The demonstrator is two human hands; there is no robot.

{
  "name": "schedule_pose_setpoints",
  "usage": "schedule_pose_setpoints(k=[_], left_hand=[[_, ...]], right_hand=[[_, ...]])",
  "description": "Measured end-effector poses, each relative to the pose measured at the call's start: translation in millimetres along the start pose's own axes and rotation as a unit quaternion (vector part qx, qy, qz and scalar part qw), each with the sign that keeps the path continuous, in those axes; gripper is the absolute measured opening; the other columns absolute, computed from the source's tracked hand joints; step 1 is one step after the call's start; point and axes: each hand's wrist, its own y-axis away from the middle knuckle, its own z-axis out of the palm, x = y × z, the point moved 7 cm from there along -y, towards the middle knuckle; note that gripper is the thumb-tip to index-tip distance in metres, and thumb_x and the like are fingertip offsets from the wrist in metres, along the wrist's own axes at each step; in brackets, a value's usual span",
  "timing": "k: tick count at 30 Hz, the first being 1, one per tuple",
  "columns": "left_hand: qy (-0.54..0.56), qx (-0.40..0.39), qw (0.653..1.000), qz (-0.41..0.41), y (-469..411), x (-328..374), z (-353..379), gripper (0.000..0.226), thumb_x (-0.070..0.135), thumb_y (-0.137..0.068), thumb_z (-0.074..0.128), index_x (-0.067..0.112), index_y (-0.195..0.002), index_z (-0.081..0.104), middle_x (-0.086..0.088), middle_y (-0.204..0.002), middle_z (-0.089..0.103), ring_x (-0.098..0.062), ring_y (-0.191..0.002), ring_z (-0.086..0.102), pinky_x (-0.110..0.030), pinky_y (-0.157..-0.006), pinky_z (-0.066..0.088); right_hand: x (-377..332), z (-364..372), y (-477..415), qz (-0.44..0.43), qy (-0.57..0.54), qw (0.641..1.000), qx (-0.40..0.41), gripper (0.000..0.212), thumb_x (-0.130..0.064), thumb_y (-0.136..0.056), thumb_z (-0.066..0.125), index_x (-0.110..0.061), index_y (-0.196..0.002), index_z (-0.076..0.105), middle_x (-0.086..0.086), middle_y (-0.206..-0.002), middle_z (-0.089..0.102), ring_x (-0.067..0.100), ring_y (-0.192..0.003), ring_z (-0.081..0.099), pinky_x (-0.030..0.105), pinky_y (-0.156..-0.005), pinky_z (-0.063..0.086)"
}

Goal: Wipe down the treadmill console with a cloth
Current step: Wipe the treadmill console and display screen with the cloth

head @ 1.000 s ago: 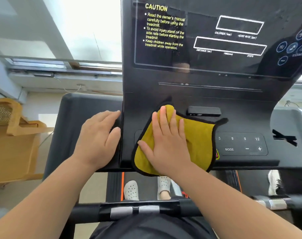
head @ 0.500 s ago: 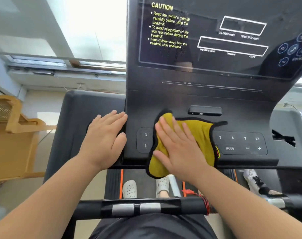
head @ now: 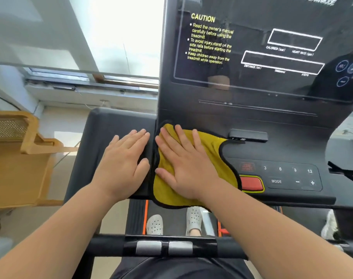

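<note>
Two flat hands: right hand (head: 188,168) presses cloth (head: 211,158) on console (head: 252,121); left hand (head: 124,164) beside.

The cloth (head: 209,158) lies flat on the left end of the treadmill console (head: 272,121), and its bottom edge hangs over the front of the console. The right hand (head: 183,164) lies flat on top of the cloth. The left hand (head: 124,164) lies just to the left, on the side tray (head: 103,137) — the two hands are very near each other. To the right of the cloth sit the stop button (head: 251,183) and then the number keys (head: 288,174). Behind them stands the screen (head: 272,47). In front, closer to the person, runs the handlebar (head: 163,247). Two shoes (head: 154,224) stand on the belt below — between the console and the handlebar.
</note>
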Motion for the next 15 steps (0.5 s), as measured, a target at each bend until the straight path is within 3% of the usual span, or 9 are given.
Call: schedule_pose_setpoints(k=[5, 9, 12, 15], left_hand=[[-0.003, 0.023, 1.000, 0.015, -21, 12, -16, 0.077, 0.045, -0.086, 0.021, 0.016, -0.156, 0.030, -0.002, -0.163, 0.029, -0.020, -0.153, 0.021, -0.047, -0.124, 0.010], [0.026, 0.054, 0.998, 0.016, -36, 17, -31, 0.078, 0.047, -0.085, 0.021, 0.017, -0.157, 0.028, -0.002, -0.165, 0.026, -0.018, -0.153, 0.019, -0.043, -0.124, 0.007], [0.057, 0.090, 0.994, 0.013, -43, 21, -43, 0.076, 0.046, -0.086, 0.023, 0.015, -0.156, 0.030, -0.003, -0.163, 0.028, -0.019, -0.152, 0.021, -0.045, -0.125, 0.011], [0.077, 0.107, 0.991, 0.010, -49, 26, -51, 0.075, 0.045, -0.087, 0.023, 0.016, -0.156, 0.030, -0.002, -0.163, 0.029, -0.018, -0.152, 0.021, -0.048, -0.125, 0.013]], right_hand=[[22, -24, -28, 0.026, 0.067, 0.996, 0.051, 0.086, -0.075, -0.099, 0.019, -0.024, -0.166, 0.003, -0.002, -0.172, -0.010, 0.025, -0.158, -0.017, 0.055, -0.125, -0.014], [27, -42, -45, 0.046, 0.105, 0.988, 0.099, 0.087, -0.072, -0.101, 0.024, -0.019, -0.162, -0.008, 0.001, -0.169, -0.020, 0.027, -0.157, -0.020, 0.051, -0.124, -0.019], [34, -63, -42, 0.109, 0.074, 0.978, 0.159, 0.092, -0.071, -0.101, 0.026, -0.013, -0.160, -0.015, 0.004, -0.166, -0.028, 0.027, -0.153, -0.031, 0.050, -0.122, -0.022], [51, -82, -26, 0.173, 0.048, 0.959, 0.217, 0.096, -0.069, -0.100, 0.032, -0.008, -0.162, -0.009, 0.009, -0.169, -0.020, 0.030, -0.154, -0.028, 0.050, -0.124, -0.020]])
